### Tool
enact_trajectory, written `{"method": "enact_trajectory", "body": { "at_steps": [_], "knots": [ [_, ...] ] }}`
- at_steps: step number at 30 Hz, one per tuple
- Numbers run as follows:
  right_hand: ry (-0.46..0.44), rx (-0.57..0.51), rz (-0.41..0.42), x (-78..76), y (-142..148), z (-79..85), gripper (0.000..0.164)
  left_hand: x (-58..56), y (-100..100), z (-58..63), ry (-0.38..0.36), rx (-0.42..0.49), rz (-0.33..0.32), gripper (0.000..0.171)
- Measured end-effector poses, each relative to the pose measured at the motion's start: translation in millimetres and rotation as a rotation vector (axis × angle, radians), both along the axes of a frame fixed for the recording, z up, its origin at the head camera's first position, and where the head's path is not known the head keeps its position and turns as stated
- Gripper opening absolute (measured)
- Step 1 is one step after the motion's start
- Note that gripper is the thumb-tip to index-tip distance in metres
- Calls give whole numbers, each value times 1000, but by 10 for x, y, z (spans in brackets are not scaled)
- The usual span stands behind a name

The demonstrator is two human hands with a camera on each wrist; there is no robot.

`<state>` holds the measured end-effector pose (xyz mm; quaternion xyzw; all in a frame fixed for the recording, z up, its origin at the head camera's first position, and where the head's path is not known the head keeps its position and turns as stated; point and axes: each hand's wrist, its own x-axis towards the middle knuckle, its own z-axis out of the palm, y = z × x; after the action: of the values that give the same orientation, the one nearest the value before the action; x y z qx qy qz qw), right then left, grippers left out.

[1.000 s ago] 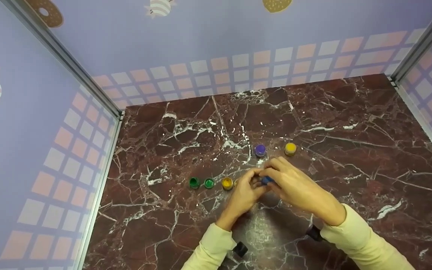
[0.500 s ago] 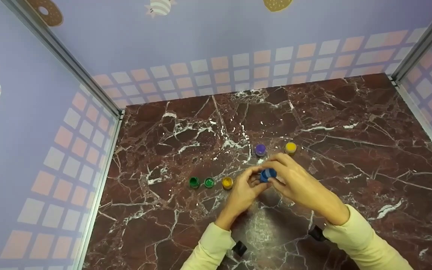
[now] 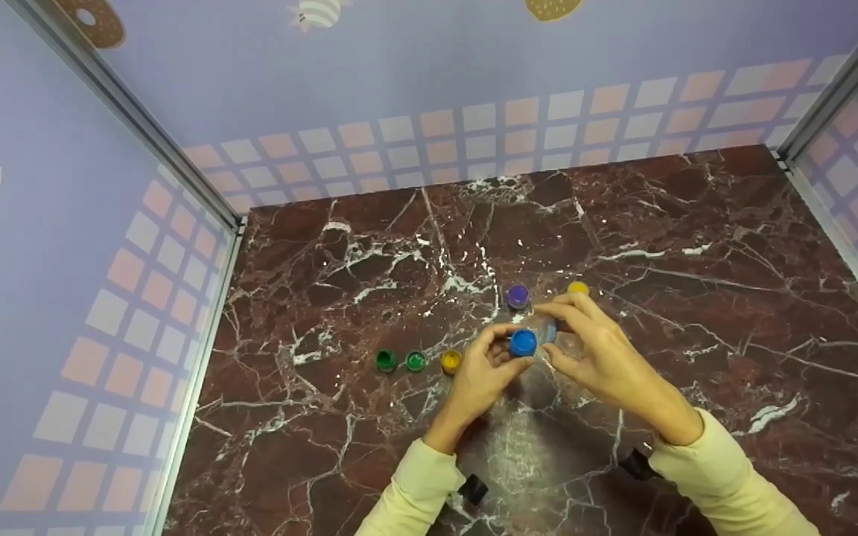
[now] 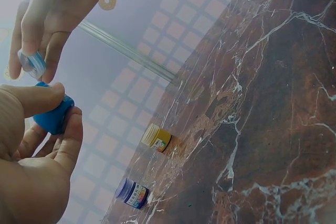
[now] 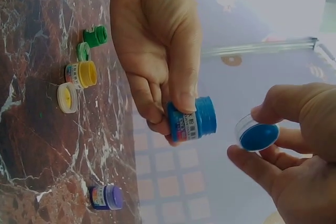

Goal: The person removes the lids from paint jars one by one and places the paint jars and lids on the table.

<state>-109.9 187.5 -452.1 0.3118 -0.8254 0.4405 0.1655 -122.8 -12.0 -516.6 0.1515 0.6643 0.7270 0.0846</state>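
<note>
My left hand [image 3: 482, 374] grips a small blue paint jar [image 5: 193, 120], its uncovered mouth facing up in the head view. Between the thumb and fingers of my right hand [image 3: 599, 357] is the jar's clear lid [image 5: 258, 134], with blue paint coating its inside. A short gap separates lid and jar in the right wrist view. Beyond the hands stand a capped purple paint jar [image 3: 518, 297] and a capped yellow paint jar [image 3: 578, 288], the latter partly covered by the right hand in the head view.
To the left of my hands, an uncapped green jar [image 3: 386, 361], a green-smeared lid [image 3: 415, 362] and an uncapped yellow jar [image 3: 450, 362] line up on the marbled table [image 3: 310, 417]. A yellow-stained lid [image 5: 67, 98] lies beside that jar. Patterned walls [image 3: 429, 82] border the table.
The lid has come off the blue jar. My right hand has moved slightly right with it, while the left hand keeps the jar, whose blue opening now shows.
</note>
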Motion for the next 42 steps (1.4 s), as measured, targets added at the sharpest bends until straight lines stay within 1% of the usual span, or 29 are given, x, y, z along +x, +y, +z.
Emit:
{"method": "enact_trajectory", "body": {
  "at_steps": [4,7,11,13,15,17,19,20,24,26,27,30,35,39,42],
  "knots": [
    [-47,-101,39,1,21,-20,59,6,1,13,-9,-2,10,44],
    [-99,-175,58,-4,43,-47,59,9,3,19,-10,-3,15,44],
    [-184,-279,42,-20,78,-112,55,12,4,17,-9,-1,20,43],
    [-228,-311,24,-29,96,-153,51,14,3,17,-9,-1,25,43],
    [-264,-322,5,-35,109,-194,47,15,4,16,-10,4,31,42],
    [-282,-304,-16,-43,118,-234,44,16,7,18,-17,10,44,43],
    [-291,-283,-38,-33,100,-219,43,15,9,14,-31,15,59,43],
    [-296,-277,-46,-38,103,-237,42,16,8,11,-36,15,66,43],
    [-336,-282,-57,-59,124,-324,41,10,4,-8,-49,-1,86,43],
    [-357,-292,-53,-93,153,-424,41,7,7,-27,-43,-18,91,42],
    [-364,-292,-54,-99,154,-444,41,5,10,-37,-39,-31,94,42],
    [-369,-265,-68,-109,153,-485,42,18,22,-74,-27,-101,104,41],
    [-337,-202,-109,-118,157,-548,47,47,41,-125,11,-272,135,39],
    [-355,-164,-136,-131,167,-582,54,42,56,-163,59,-356,158,37],
    [-356,-89,-159,-144,165,-612,55,34,73,-192,81,-408,174,36]
  ]
}}
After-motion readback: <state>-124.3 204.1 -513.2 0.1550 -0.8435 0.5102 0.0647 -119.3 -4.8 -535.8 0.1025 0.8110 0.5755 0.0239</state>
